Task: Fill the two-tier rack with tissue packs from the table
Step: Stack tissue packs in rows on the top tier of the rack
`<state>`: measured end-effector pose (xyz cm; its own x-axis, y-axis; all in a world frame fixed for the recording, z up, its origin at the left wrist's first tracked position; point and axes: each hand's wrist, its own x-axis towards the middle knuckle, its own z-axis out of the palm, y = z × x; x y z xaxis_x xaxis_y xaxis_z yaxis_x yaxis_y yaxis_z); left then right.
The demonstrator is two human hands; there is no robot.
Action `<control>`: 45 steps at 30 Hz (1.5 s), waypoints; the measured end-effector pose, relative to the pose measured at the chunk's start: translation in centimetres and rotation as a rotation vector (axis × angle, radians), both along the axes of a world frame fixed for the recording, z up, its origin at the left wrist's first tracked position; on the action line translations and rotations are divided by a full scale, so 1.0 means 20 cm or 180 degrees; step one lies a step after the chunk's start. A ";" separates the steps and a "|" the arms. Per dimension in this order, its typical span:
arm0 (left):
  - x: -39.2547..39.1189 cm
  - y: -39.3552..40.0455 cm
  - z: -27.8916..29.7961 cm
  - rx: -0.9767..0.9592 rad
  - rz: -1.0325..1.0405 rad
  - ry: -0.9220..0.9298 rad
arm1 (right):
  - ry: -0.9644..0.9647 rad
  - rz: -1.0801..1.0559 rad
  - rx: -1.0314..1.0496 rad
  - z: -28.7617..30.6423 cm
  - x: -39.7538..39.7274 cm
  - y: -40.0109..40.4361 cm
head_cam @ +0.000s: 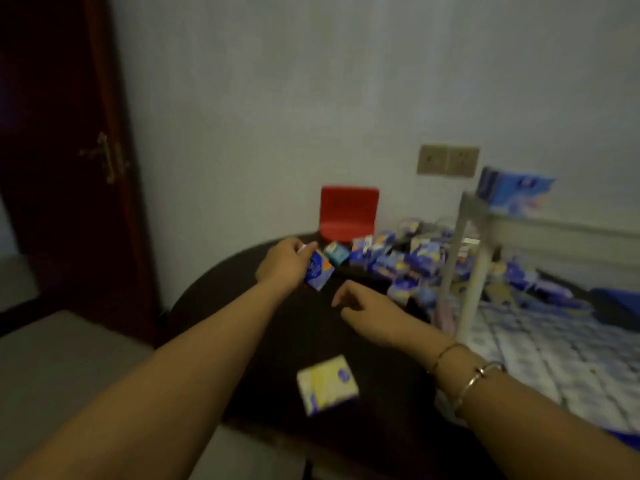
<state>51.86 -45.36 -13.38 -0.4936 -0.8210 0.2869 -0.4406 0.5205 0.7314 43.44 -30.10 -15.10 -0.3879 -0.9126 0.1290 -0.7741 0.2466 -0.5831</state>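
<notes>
Nearest me, a yellow-and-white tissue pack lies alone on the dark round worktop, close to the near edge; I judge a careless sweep of my forearm could knock it to the floor. Further out, my right hand hovers above the worktop with fingers loosely curled, holding nothing. My left hand pinches a blue tissue pack between thumb and fingers, tilted, with one corner pointing down. The grip looks light, so the slick wrapper could slip as I carry it across. Beyond lies the heap of tissue packs, mostly blue and white, small, soft-sided and glossy, jumbled around the pale leg of the two-tier rack to my right. A bigger blue pack already sits on its top tier. Reaching past that leg, I could bump it. A red box stands against the wall.
</notes>
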 end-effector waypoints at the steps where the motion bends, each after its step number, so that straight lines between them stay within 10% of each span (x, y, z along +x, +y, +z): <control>1: 0.05 0.00 -0.11 0.0200 -0.0018 -0.0054 | -0.0113 0.0197 0.0267 -0.08 0.04 0.00; 15: 0.15 -0.03 -0.36 0.0354 -0.0656 -0.0276 | -0.0110 0.0608 0.1974 -0.20 -0.05 0.04; 29: 0.06 0.03 0.42 0.0581 -0.1300 0.1103 | 0.0276 0.0226 -0.1046 0.63 -0.06 0.08; 45: -0.26 0.67 1.03 0.0129 -0.2690 0.0753 | 0.0182 -0.0714 -0.1629 1.23 -0.30 0.67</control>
<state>46.73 -31.89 7.21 -0.8723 -0.2192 0.4370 0.2460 0.5756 0.7798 37.48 -16.75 9.57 -0.5448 -0.6240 0.5602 -0.7691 0.1055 -0.6304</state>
